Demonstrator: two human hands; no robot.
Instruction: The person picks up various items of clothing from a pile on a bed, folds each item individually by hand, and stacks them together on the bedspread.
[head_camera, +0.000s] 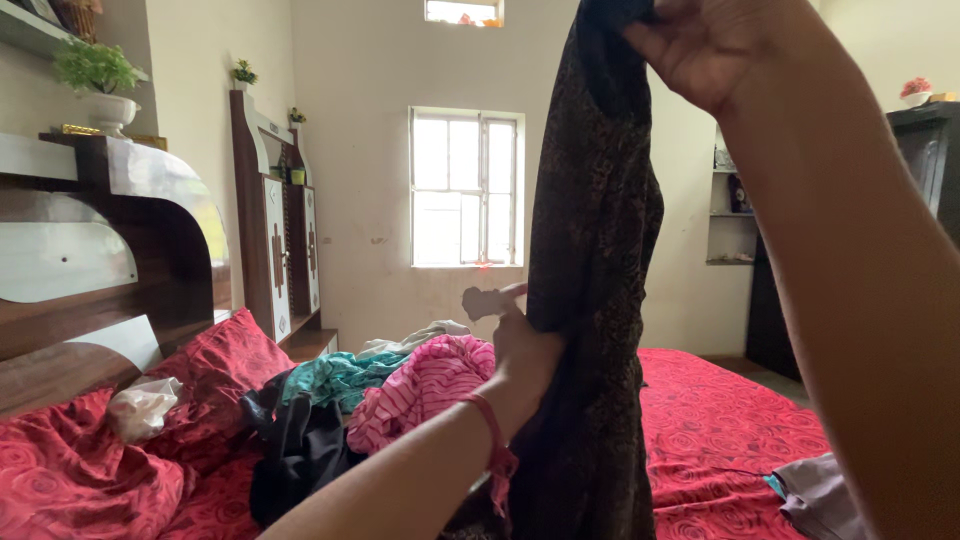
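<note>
Left hand: bare forearm, sleeveless as far as visible.
Left wrist: thin red thread band, apparently knotted with loose ends.
Right hand: bare, no ornaments.

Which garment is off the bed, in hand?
The dark patterned garment, held up by right hand and left hand. The pink striped, teal ones lie heaped.

A home bedroom as I see it, bed under a red rose-patterned sheet, red pillows against a dark wooden headboard, heap of clothes, barred window, potted plant, wall shelves
</note>
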